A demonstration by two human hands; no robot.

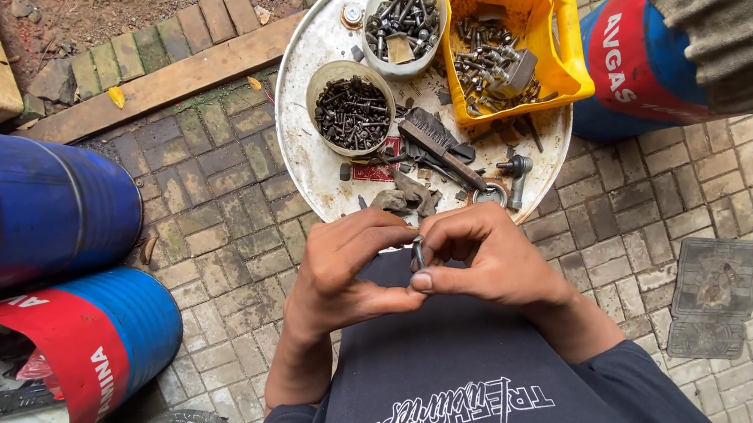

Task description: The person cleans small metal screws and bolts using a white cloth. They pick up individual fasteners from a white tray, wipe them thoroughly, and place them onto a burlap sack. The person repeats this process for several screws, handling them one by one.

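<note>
Hands meet over my lap: I see the left hand and right hand pinching one small dark metal bolt between their fingertips (which end is which I cannot tell). Just beyond them a round metal tray carries a bowl of dark screws, a brush and a yellow tub of bolts. Blue drums lie left.
</note>
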